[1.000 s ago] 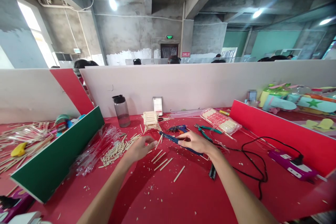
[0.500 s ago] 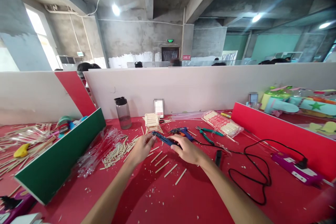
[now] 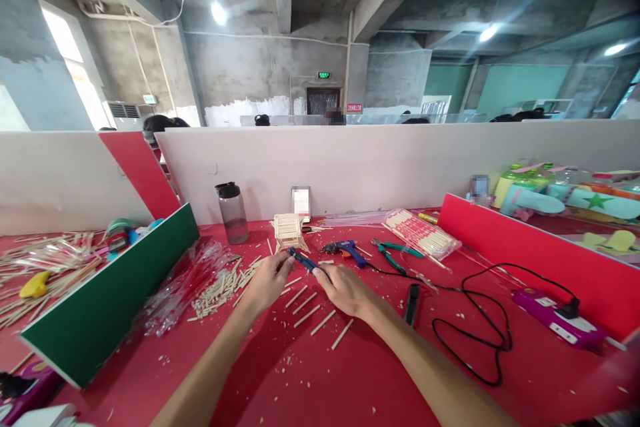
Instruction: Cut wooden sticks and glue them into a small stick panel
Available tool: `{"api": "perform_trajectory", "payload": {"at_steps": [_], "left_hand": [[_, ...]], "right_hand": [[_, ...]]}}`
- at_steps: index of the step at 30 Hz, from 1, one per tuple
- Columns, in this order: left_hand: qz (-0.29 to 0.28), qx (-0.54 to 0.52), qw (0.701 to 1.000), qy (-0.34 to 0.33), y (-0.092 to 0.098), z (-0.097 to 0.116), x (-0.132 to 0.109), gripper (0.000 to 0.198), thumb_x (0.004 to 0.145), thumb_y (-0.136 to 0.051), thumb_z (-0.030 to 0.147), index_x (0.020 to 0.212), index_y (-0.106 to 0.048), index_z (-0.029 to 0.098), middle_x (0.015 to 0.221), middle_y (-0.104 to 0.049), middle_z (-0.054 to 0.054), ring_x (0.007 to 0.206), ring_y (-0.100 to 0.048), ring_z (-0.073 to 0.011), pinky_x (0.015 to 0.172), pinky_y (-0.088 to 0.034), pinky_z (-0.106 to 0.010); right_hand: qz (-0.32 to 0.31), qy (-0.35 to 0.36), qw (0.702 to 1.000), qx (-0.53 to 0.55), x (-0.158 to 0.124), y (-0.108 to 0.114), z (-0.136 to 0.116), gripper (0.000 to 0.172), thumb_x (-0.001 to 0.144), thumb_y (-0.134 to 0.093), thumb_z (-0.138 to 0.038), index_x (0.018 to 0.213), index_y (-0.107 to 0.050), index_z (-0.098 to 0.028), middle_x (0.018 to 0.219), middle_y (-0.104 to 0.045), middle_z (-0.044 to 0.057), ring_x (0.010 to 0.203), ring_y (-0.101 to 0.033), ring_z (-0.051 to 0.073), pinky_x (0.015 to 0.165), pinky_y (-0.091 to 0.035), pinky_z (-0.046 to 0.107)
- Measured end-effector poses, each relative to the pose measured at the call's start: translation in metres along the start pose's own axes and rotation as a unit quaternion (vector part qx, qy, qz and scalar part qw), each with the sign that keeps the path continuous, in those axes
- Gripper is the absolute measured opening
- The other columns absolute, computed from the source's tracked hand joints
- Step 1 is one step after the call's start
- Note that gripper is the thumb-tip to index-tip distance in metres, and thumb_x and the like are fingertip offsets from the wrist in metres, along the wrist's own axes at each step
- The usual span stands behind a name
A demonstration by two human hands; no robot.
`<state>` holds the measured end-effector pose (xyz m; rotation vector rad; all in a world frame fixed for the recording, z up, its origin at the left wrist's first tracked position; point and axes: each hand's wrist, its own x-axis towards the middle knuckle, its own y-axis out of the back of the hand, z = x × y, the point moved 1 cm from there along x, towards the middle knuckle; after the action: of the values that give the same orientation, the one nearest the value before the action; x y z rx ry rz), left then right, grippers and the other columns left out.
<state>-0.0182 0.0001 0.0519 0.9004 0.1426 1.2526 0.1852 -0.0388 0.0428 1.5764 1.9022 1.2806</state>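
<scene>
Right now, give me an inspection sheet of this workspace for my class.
Surface: red tabletop, pale chips scattered.
Work items: blue tool, stick structure, loose sticks.
Clutter: short-stick pile, clear wrapping, green-handled pliers, glue gun, bottle.
Hands: right hand grips the blue tool; left hand near its tip, contact unclear.
Cables: black cord looped on the tabletop, plugged into purple power strip.
Surroundings: white partition behind; green divider left, red divider right.

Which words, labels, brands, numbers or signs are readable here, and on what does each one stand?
No text is readable with certainty.
Green sign: lettering too small.
Red sign: characters too small.
Purple power strip: any marking too small.
Stick packet: red markings unclear.
Upright white panel: pixelated.
</scene>
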Motion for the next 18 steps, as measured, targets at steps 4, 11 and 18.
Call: {"api": "perform_trajectory", "payload": {"at_steps": [4,11,18], "left_hand": [[0.005,0.040,0.999,-0.004,0.0000,0.0026,-0.0013,0.037,0.097,-0.039,0.042,0.075,-0.058,0.018,0.059,-0.050,0.003,0.056,-0.046,-0.0140,0.056,-0.029,-0.024],[0.013,0.048,0.999,0.009,-0.0012,0.0055,-0.0025,0.039,0.095,-0.040,0.041,0.070,-0.059,0.018,0.054,-0.051,0.002,0.052,-0.046,-0.0144,0.055,-0.028,-0.024],[0.016,0.046,0.999,0.022,-0.0003,0.0028,-0.0017,0.039,0.094,-0.041,0.043,0.070,-0.060,0.019,0.053,-0.050,0.002,0.052,-0.045,-0.0143,0.054,-0.028,-0.024]], "right_hand": [[0.002,-0.014,0.998,-0.058,0.0009,-0.0019,0.0011,0.054,0.104,-0.022,-0.052,0.092,-0.064,-0.020,0.087,-0.074,0.010,0.083,-0.068,0.023,0.068,-0.038,0.027],[-0.008,-0.016,0.994,-0.104,-0.0002,-0.0018,0.0006,0.062,0.103,-0.016,-0.053,0.092,-0.066,-0.019,0.084,-0.075,0.012,0.079,-0.070,0.024,0.064,-0.037,0.029],[0.011,-0.022,0.994,-0.110,0.0008,-0.0039,0.0001,0.064,0.103,-0.017,-0.054,0.090,-0.068,-0.018,0.085,-0.075,0.014,0.080,-0.070,0.025,0.066,-0.038,0.029]]}}
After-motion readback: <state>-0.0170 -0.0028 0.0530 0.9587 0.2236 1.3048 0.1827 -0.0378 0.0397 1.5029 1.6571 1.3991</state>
